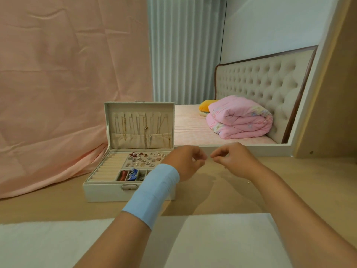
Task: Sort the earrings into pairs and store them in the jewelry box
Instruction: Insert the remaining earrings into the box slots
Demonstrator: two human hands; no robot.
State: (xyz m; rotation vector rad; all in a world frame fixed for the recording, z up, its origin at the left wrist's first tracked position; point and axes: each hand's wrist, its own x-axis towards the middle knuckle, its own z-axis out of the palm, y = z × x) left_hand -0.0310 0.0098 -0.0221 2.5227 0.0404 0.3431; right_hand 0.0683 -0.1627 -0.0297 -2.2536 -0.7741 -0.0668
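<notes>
Just right of the jewelry box (104,192), my left hand (185,161) and right hand (233,161) curl fingertips together, gripping an earring or nothing I cannot tell; pairing, I judge, then placing it carefully among the box's earrings (144,159).

A folded quilt (239,118) and yellow pillow (205,105) lie on the bed (188,124); a pink sheet (67,84) hangs left of the curtain (183,55).

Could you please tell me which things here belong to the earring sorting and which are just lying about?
For the job: jewelry box, earrings in its tray, left hand, right hand.
Just lying about: necklaces in the lid, pink quilt, yellow pillow, pink cloth.
</notes>
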